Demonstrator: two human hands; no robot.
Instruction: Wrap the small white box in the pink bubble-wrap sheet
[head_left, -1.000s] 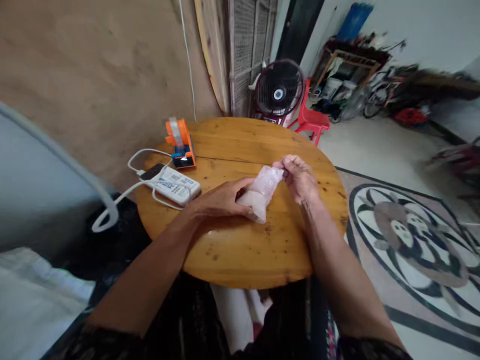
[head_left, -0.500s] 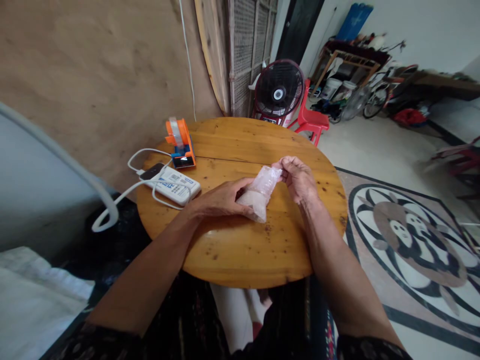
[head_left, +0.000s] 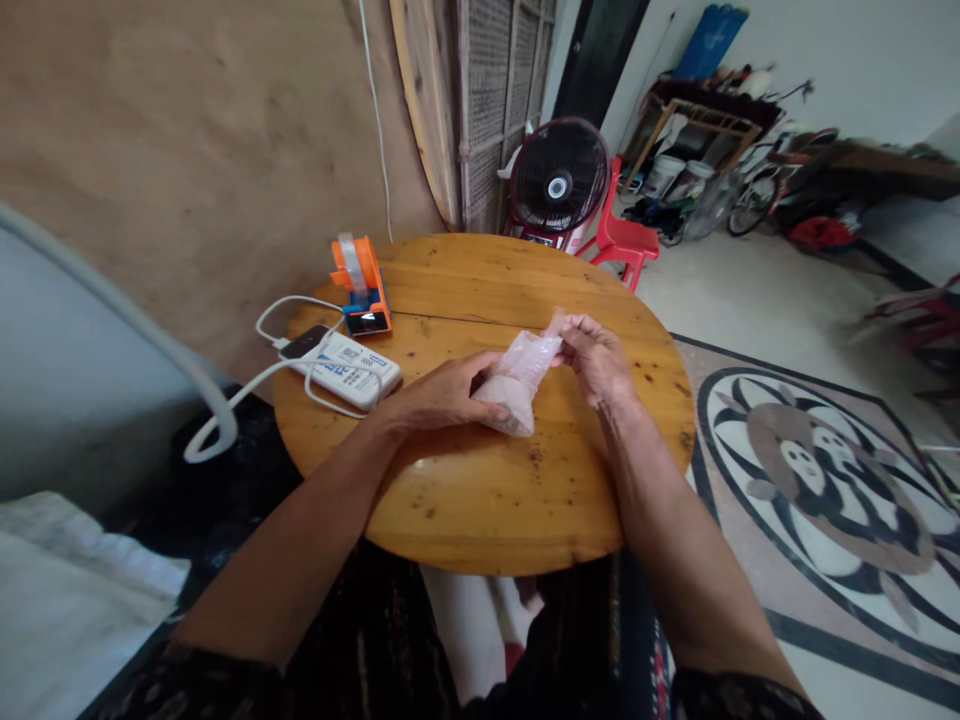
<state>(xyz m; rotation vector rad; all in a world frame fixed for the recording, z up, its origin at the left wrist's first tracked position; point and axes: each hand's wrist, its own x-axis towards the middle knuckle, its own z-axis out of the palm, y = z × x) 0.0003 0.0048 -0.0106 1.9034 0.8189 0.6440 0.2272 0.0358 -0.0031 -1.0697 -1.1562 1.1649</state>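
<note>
Head view: nearest are the dark patterned clothes [head_left: 375, 630] on the lap, below the near edge of the round wooden tabletop [head_left: 465, 500]. Both forearms reach in over that edge, one from each side.

The pinkish bag [head_left: 514, 398], translucent and rather bubbly, lies about the middle of the tabletop, a little toward the right edge. Its fuller end, with something pale inside that I can't identify, faces the near edge; its thinner end slants toward the far right edge. The left hand [head_left: 439, 395] is curled round the fuller end, thumb and fingers closed against its left side. The right hand [head_left: 598, 362] has its fingers pinching the thinner end, where a loose flap sticks up past them.

The step in hand looks like working that thinner end while the other hand steadies the load. A further move there would call for a firm left hold and a light, careful right pinch, since the film looks thin and could tear.

By the left edge sits a white printed box [head_left: 352, 370] with a dark device [head_left: 307, 342] and a white cable [head_left: 296, 298] around it. Beyond, near the far left edge, stands an orange-and-blue tape dispenser [head_left: 363, 290]. Past the far edge are a round fan [head_left: 559, 185] and a red chair [head_left: 628, 236].
</note>
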